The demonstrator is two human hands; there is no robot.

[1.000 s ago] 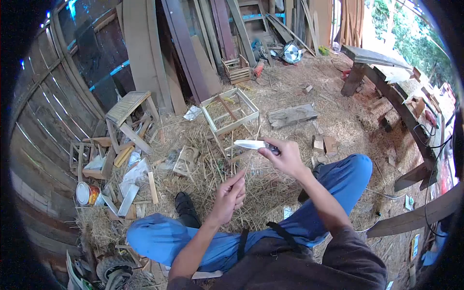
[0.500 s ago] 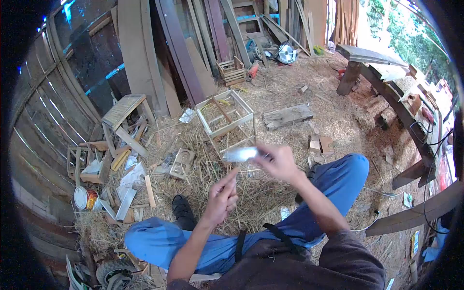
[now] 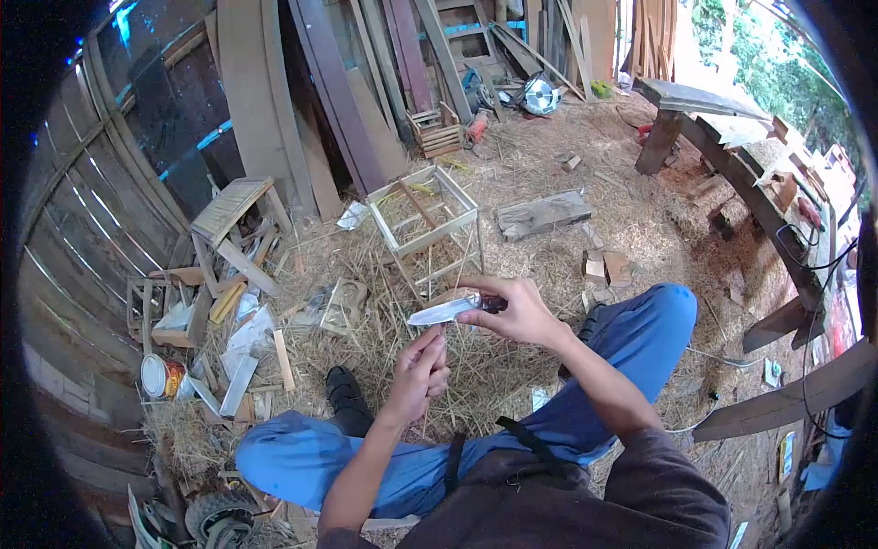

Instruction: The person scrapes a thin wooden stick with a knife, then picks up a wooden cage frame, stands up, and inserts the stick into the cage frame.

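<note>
My right hand (image 3: 523,313) is closed around the dark handle of a knife (image 3: 441,312), its pale blade pointing left and its forefinger stretched along the back of the blade. Just below it, my left hand (image 3: 419,375) is closed on a thin stick, mostly hidden by the fingers. The stick's upper end meets the underside of the blade in this view. Both hands are held up in front of my lap, between my bent knees. Beyond the knife, a small open wooden frame (image 3: 423,240) stands on the straw.
Straw and shavings cover the ground around my feet. A wooden stool (image 3: 232,212), a can (image 3: 162,376) and loose offcuts lie to the left. Ahead is a rough plank (image 3: 545,216), with a circular saw (image 3: 538,95) farther back. A long workbench (image 3: 732,163) runs along the right.
The knife has come down and left toward the left hand, its blade now lying over the stick's end. The left hand has hardly moved.
</note>
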